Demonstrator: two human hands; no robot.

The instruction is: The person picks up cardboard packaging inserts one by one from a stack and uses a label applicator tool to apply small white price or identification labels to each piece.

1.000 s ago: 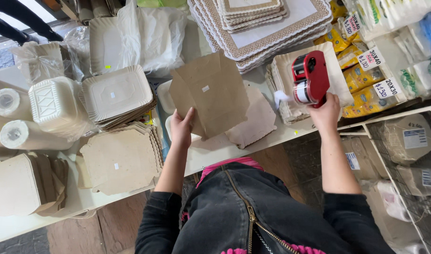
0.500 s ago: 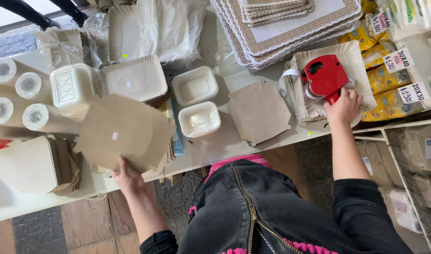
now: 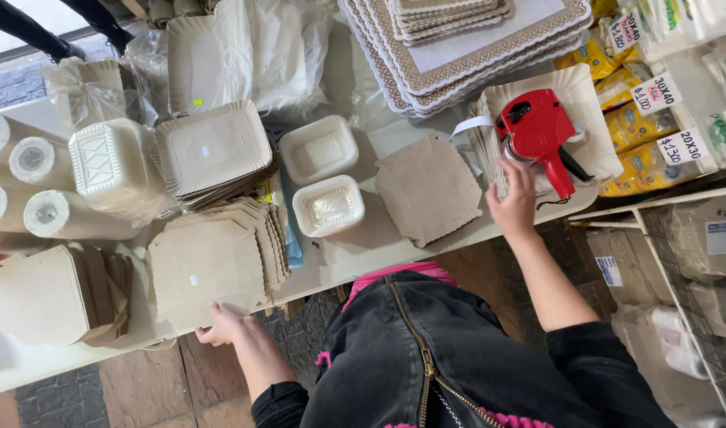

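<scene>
Brown cardboard sheet (image 3: 204, 273) under left hand (image 3: 220, 325); right hand (image 3: 515, 202) touches red labeller (image 3: 537, 131).

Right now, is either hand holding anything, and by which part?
The left hand grips the flat brown cardboard tray by its near edge, atop a stack. The right hand touches the red plastic price-label gun near its handle; a firm hold cannot be told.

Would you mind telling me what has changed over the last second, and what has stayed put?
The left hand carried the brown cardboard tray from the middle of the table leftward and laid it on the stack of like trays, fingers still at its near edge. The right hand set the red price labeller down on the paper plates and let go. The two white foam trays and flat cardboard piece stayed put.
</scene>
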